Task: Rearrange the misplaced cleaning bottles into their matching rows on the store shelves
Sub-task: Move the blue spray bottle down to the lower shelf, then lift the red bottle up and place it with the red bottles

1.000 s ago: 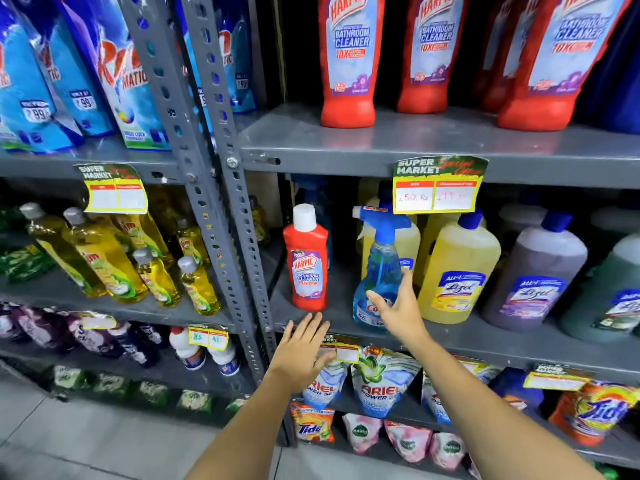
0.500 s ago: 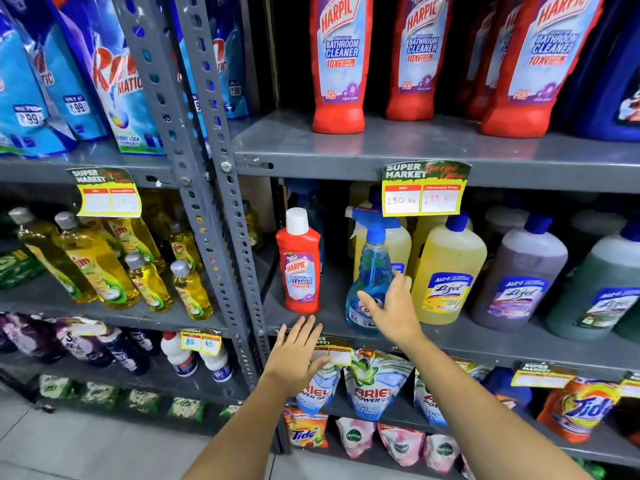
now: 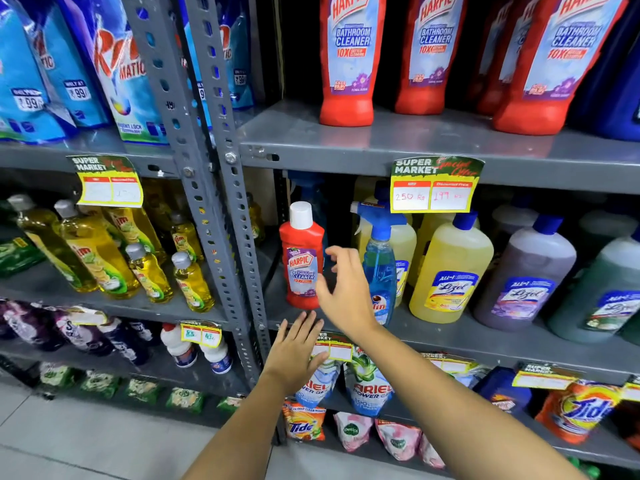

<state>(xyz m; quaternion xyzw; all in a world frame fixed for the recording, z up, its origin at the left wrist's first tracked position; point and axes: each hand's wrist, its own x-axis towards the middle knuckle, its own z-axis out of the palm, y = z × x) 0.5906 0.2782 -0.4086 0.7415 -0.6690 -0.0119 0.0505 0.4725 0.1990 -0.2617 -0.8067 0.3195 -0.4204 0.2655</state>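
Note:
A small red Harpic bottle with a white cap stands at the left end of the middle shelf, beside a blue spray bottle. My right hand is open, fingers curled, just right of the red bottle and in front of the spray bottle, holding nothing. My left hand is open, fingers spread, below the shelf edge under the red bottle. Large red Harpic bottles line the shelf above.
Yellow, purple and green Lizol bottles fill the middle shelf to the right. Yellow dish-liquid bottles stand in the left bay past the grey upright post. Detergent pouches hang below. A price tag hangs from the upper shelf.
My right hand has left the blue spray bottle and shifted left toward the small red Harpic bottle, fingers curling. My left hand stays below the shelf edge.

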